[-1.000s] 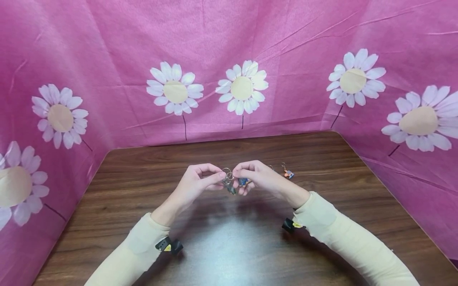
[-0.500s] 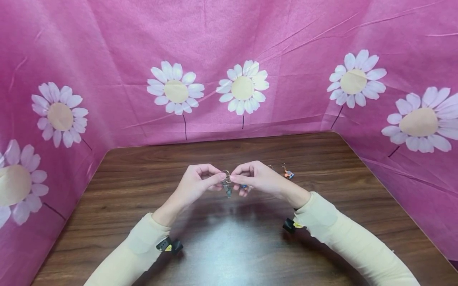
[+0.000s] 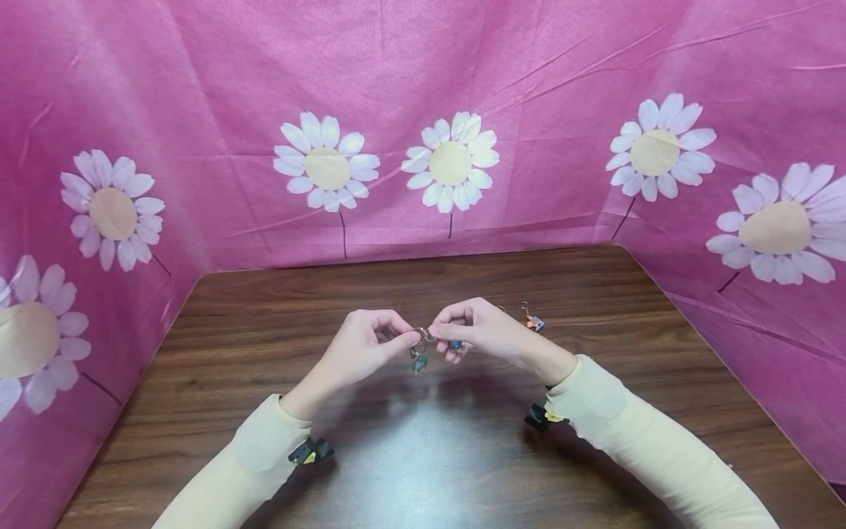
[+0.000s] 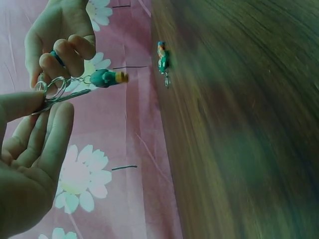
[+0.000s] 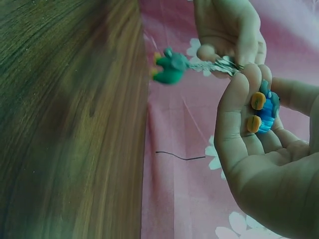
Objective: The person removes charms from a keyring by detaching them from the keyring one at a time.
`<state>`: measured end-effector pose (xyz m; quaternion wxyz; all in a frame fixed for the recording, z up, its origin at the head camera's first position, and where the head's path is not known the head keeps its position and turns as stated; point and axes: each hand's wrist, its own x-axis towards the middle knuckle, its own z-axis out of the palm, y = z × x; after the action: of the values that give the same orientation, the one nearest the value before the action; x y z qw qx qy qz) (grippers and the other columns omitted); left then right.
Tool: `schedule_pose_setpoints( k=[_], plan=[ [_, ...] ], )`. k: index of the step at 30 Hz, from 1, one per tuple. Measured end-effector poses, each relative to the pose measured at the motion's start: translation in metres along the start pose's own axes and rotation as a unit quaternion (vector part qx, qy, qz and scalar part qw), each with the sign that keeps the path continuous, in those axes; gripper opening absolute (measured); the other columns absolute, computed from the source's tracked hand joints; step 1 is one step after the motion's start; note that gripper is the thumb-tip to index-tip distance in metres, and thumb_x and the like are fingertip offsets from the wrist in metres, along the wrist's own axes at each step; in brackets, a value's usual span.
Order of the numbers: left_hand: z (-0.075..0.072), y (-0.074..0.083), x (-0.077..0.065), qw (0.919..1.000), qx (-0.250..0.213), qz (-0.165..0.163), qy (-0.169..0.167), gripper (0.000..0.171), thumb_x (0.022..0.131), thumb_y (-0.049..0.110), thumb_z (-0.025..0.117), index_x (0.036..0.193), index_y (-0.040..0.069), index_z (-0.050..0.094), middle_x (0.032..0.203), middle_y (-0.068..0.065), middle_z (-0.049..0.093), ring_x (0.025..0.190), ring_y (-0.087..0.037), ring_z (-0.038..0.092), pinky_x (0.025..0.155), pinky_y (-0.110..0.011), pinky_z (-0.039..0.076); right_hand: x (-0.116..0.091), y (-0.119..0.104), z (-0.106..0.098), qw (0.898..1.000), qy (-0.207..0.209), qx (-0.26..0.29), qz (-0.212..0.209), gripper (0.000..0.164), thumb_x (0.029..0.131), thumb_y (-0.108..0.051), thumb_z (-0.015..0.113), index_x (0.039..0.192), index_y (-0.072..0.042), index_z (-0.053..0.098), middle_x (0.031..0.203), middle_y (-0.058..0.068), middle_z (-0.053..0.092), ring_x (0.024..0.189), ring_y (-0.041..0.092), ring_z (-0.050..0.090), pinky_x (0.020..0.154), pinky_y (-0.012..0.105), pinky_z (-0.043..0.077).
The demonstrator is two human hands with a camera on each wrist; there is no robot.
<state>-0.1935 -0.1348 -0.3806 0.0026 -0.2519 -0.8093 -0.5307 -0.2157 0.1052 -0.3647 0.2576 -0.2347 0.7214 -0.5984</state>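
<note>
In the head view my left hand (image 3: 363, 349) pinches linked metal split rings (image 4: 56, 88) between thumb and fingers. A green figure keychain charm (image 4: 103, 78) with yellow feet hangs from them on a short chain. Beside the rings lies a flat metal piece (image 4: 75, 95), its kind unclear. Opposite, my right hand (image 3: 485, 328) pinches the rings' other side with thumb and forefinger. A blue figure charm (image 5: 268, 112) with orange feet sits against that hand's curled fingers. The fingertips hide part of the rings, so how they are joined cannot be told.
An orange and blue figure keychain (image 3: 534, 322) lies on the brown wooden table (image 3: 277, 294), right of my right hand. Part of another ring (image 3: 501, 308) shows beside that wrist. Pink cloth (image 3: 370, 66) with daisies surrounds the table's back and sides.
My hands first drew closer at the rings, then moved slightly apart. The left hand has dropped a little, and the green charm has swung and now hangs lower.
</note>
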Motion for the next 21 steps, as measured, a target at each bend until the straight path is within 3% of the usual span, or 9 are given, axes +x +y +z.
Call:
schedule_pose_setpoints(
  k=[4, 11, 21],
  plan=[
    [0.0015, 0.0009, -0.0019, 0.9997, 0.020, 0.000, -0.011, 0.007, 0.092, 0.019, 0.077, 0.086, 0.015, 0.076, 0.077, 0.004, 0.073, 0.064, -0.018, 0.068, 0.055, -0.029, 0.056, -0.0020, 0.0014, -0.0010, 1.000, 0.004, 0.005, 0.007, 0.024, 0.100, -0.018, 0.066, 0.105, 0.005, 0.068, 0.084, 0.018, 0.069, 0.067, 0.017, 0.066, 0.067, 0.036, 0.060],
    [0.0046, 0.0038, -0.0041, 0.9982, 0.059, -0.002, -0.008, 0.007, 0.092, 0.019, 0.076, 0.086, 0.017, 0.076, 0.075, 0.007, 0.073, 0.061, -0.014, 0.067, 0.052, -0.029, 0.054, -0.0007, 0.0050, 0.0009, 0.999, 0.007, -0.042, 0.005, 0.026, 0.096, -0.023, 0.072, 0.104, 0.002, 0.072, 0.085, 0.014, 0.072, 0.068, 0.022, 0.068, 0.067, 0.046, 0.062],
    [0.0050, 0.0086, -0.0043, 0.9979, 0.052, 0.034, -0.019, 0.008, 0.094, 0.024, 0.075, 0.091, 0.017, 0.077, 0.080, 0.010, 0.074, 0.066, -0.014, 0.068, 0.058, -0.030, 0.057, -0.0032, 0.0080, -0.0001, 0.998, 0.013, -0.056, -0.007, 0.019, 0.096, -0.019, 0.072, 0.103, -0.001, 0.072, 0.085, 0.011, 0.073, 0.065, 0.018, 0.065, 0.062, 0.039, 0.061]
  ],
)
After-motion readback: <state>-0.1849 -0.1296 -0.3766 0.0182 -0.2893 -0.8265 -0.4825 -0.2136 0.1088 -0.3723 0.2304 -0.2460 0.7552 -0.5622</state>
